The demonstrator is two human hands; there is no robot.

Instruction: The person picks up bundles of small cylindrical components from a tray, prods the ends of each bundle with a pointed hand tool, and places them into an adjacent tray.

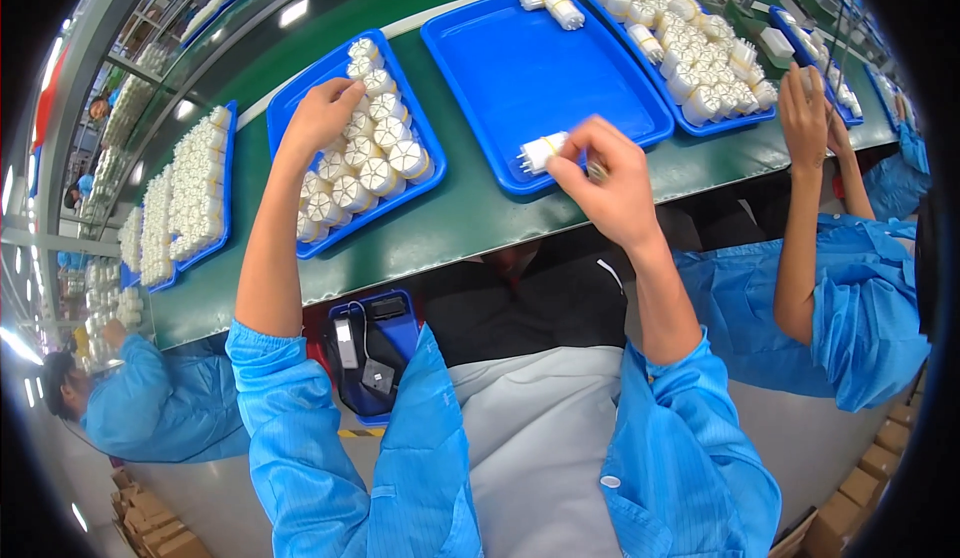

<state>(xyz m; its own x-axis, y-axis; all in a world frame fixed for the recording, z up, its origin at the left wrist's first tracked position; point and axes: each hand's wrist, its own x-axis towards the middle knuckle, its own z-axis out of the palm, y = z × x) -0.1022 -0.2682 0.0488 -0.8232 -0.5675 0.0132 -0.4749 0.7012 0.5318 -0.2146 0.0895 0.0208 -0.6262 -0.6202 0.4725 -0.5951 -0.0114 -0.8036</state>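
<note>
My left hand (325, 115) reaches over the left blue tray (432, 140), which is packed with short white cylinder bundles (375, 175) with spoke-like ends. Its fingers are bent together at the bundles; whatever is under the fingertips is hidden. At the near edge of the middle blue tray (520, 68), my right hand (612, 180) is curled, thumb and forefinger drawn in. Something small shows between its fingers, too unclear to name. Right beside the thumb lies a white bundle (543, 152) with thin prongs and a yellowish band; I cannot tell whether they touch.
More white bundles (551, 5) lie at the middle tray's far end. A full blue tray (690, 53) stands to the right, another (228, 173) far left. A co-worker's hands (808, 118) work at the right. Below the green table's edge (420, 276) sits a bin (385, 358) with devices.
</note>
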